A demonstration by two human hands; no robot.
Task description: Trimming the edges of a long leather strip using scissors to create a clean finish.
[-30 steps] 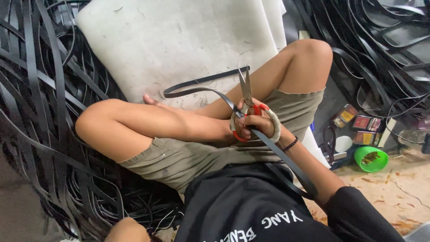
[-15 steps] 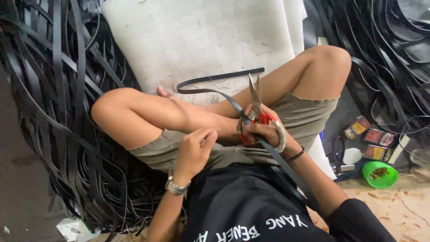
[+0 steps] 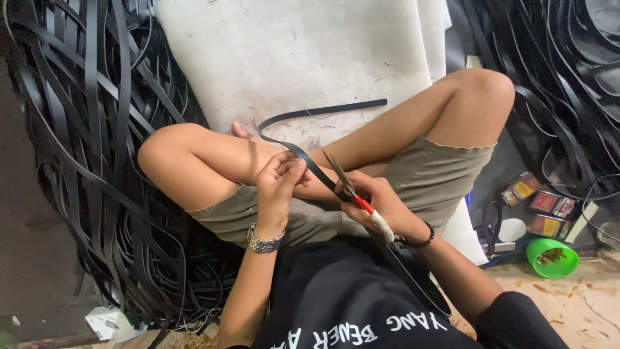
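we cannot see the strap's (image 3: 303, 155) near end: it runs under our right hand (image 3: 381, 207) and down over the black shirt (image 3: 349, 291). the scissors' (image 3: 345, 184) handles are mostly hidden in that grip, which is clenched round them. our left hand (image 3: 278, 184) pinches the strap just left of the blades; its far end lies on the white sheet (image 3: 303, 58).

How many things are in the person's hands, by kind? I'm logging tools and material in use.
Scissors: 1, in the right hand
Black strip: 1, pinched by the left hand
Total: 2
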